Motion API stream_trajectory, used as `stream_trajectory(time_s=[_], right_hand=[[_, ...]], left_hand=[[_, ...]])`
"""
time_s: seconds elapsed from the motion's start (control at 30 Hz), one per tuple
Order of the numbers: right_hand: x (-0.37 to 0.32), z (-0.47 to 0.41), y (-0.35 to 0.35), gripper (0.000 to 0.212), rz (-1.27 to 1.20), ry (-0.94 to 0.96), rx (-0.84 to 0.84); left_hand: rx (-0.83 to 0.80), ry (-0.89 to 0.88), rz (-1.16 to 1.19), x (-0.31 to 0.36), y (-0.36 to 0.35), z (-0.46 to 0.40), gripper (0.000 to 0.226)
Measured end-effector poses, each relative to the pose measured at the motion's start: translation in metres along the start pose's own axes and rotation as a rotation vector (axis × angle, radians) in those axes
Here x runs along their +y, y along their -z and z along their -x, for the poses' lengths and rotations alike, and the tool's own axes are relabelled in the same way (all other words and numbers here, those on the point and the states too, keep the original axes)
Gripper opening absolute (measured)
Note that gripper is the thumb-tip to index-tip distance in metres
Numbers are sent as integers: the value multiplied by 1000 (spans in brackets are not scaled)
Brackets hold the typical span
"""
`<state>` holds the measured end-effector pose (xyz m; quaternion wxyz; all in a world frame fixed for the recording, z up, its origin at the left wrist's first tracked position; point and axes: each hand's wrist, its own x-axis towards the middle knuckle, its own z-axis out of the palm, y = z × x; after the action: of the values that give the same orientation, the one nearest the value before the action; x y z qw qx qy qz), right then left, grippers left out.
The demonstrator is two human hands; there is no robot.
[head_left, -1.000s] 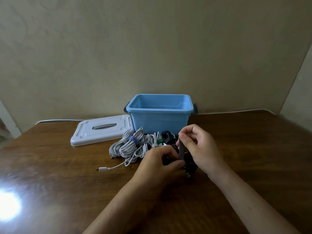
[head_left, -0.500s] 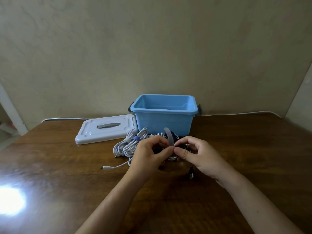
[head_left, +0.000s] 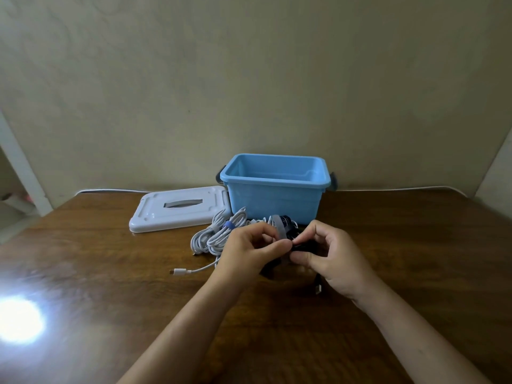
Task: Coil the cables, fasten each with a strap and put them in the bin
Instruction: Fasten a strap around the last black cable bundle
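Both hands meet just below the middle of the frame, each with a grip on the same bundle: the left hand (head_left: pixel 249 250) curls its fingers and thumb around a coiled black cable (head_left: pixel 300 246), while the right hand (head_left: pixel 332 256) pinches a flat grey fastening strap (head_left: pixel 278 227) against that coil between thumb and forefinger. The strap arches up from the pinch in a loop above the fingers. Most of the black cable is hidden behind the two hands; one end hangs below the right hand, ending in a small plug (head_left: pixel 318 288) close to the wooden brown tabletop (head_left: pixel 415 245). Just to the left of the hands lies a bundle of white cable (head_left: pixel 213 236) in loose loops, bound near its top by a blue strap (head_left: pixel 228 225), with one free end running toward the lower left and finishing in a white connector (head_left: pixel 180 272) flat on the tabletop. More white and dark cable shows behind the fingers, too crowded to sort out. Behind this pile, above the centre of the frame, stands an open light-blue plastic bin (head_left: pixel 274 200) with dark latches at both ends; what shows of its inside holds nothing. Left of the bin, touching or nearly touching it, a white rectangular plastic lid (head_left: pixel 155 217) with a grey handle slot lies flat. A bright glare of light (head_left: pixel 19 320) sits on the tabletop at the lower left edge, and a plain beige wall (head_left: pixel 249 79) fills the upper half of the frame.
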<state>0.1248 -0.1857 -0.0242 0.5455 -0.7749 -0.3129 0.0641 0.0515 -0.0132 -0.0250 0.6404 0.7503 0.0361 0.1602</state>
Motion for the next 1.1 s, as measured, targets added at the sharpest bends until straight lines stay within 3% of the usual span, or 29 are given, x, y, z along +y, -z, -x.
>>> stream_trajectory(time_s=[0.17, 0.27, 0.47, 0.6, 1.1], right_hand=[[3, 0, -1, 25, 31, 111, 49], [4, -1, 0, 26, 34, 115, 13], [0, -2, -3, 40, -123, -43, -31], [-3, 0, -2, 25, -298, -141, -60], [3, 0, -6, 33, -110, 92, 14]], left_hand=[[-82, 115, 144, 0, 2, 0, 17], [-79, 80, 111, 1, 4, -1, 13], [38, -111, -59, 2, 7, -1, 24], [57, -111, -84, -1, 5, -3, 15], [-17, 34, -4, 2, 7, -1, 13]])
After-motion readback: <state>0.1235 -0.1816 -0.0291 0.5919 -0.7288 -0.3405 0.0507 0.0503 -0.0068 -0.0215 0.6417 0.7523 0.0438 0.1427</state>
